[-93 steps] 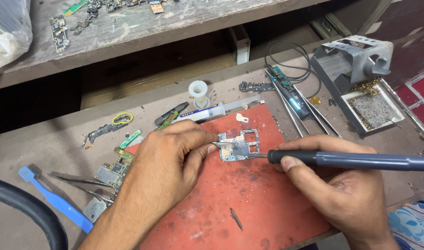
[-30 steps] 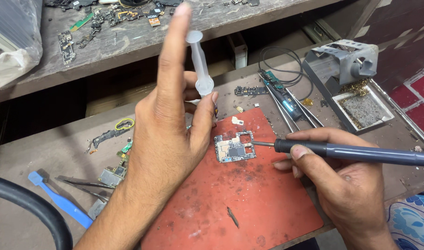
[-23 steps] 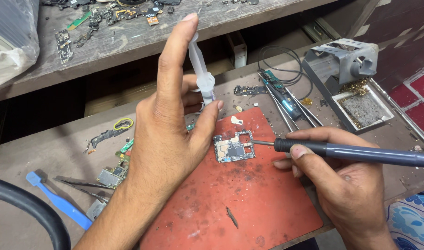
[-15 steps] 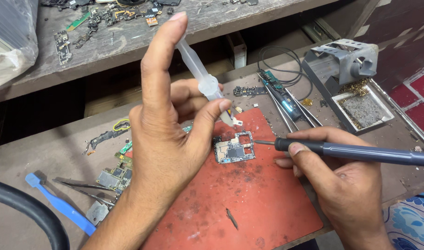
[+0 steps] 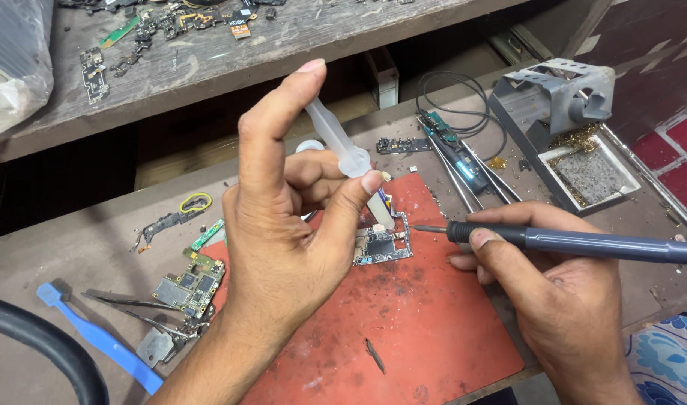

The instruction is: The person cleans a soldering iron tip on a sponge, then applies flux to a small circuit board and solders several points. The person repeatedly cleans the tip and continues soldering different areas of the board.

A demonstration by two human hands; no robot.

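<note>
Translucent syringe (image 5: 343, 146) gripped in left hand (image 5: 283, 225) — nozzle best steadied over board (image 5: 382, 246); right hand (image 5: 561, 292) clamped on iron (image 5: 583, 244).

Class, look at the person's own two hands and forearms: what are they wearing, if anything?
Both hands are bare: the left hand and right hand wear no gloves, and no rings or watch show. The visible forearms carry no sleeves. Fingernails are short and unpainted.
</note>
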